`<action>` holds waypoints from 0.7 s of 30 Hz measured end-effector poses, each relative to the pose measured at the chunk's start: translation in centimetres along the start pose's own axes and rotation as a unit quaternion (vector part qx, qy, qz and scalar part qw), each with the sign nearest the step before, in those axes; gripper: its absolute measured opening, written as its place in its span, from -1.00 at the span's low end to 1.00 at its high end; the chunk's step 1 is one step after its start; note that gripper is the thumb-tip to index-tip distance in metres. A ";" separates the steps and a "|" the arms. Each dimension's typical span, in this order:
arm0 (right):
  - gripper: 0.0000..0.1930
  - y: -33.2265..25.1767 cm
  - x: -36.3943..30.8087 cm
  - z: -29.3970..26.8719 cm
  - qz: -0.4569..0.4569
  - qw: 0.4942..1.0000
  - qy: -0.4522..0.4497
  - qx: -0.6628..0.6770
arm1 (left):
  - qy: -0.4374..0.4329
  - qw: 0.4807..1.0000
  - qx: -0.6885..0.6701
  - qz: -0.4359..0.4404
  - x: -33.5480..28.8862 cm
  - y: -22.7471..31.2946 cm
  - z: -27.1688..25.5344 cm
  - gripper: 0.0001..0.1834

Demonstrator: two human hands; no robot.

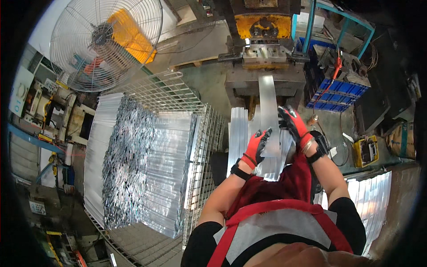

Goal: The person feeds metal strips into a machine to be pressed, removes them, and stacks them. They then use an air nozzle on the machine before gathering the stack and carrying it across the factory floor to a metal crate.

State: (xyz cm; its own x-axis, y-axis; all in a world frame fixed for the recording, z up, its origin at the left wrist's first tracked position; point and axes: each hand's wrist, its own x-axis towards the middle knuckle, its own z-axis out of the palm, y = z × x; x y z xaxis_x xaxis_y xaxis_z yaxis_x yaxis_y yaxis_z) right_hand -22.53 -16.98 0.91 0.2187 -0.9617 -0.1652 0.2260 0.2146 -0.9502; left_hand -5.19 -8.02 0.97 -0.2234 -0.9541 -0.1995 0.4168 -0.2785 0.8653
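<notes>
A long flat metal strip (268, 100) runs from my lap up to the press, its far end at the front of the die (265, 52). My left hand (258, 147), in a red glove with black fingers, is closed on the strip's left edge near its lower end. Farther up, my right hand (293, 123) wears the same kind of glove, with bent fingers gripping the right edge. Beneath the strip lie more metal strips (238, 133), stacked in front of me. The undersides of both hands' grips are hidden.
On the left a wire-mesh cage (209, 142) holds a large stack of metal strips (167, 151). Behind it stands a round fan (104, 40). Blue crates (331, 95) bearing metal parts are at the right of the press (267, 84). A yellow bin (366, 151) sits at right.
</notes>
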 end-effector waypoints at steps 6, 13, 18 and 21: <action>-0.87 -3.6 0.8 5.8 -0.119 0.990 0.050 0.053 | -0.060 0.991 0.039 0.116 0.9 1.0 -0.2 -0.60; -0.78 -4.2 8.7 4.7 -0.137 0.987 0.078 -0.030 | 0.006 0.998 -0.053 0.041 4.0 5.0 1.1 -0.58; -0.78 -3.7 12.1 3.9 -0.124 0.991 0.040 -0.022 | 0.003 0.993 -0.116 -0.035 6.7 5.0 0.7 -0.64; -0.83 -3.5 12.5 5.1 -0.114 0.992 0.029 0.039 | 0.080 0.992 -0.093 -0.010 8.8 3.6 -1.3 -0.74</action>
State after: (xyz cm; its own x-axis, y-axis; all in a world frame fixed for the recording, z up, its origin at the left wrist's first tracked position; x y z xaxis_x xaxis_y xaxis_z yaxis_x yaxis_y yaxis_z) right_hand -15.78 -28.90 3.50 0.1000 -0.9944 0.0340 0.3359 0.0016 -0.9419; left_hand -4.49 -17.54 1.78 -0.0971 -0.9497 -0.2979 0.5725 -0.2981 0.7638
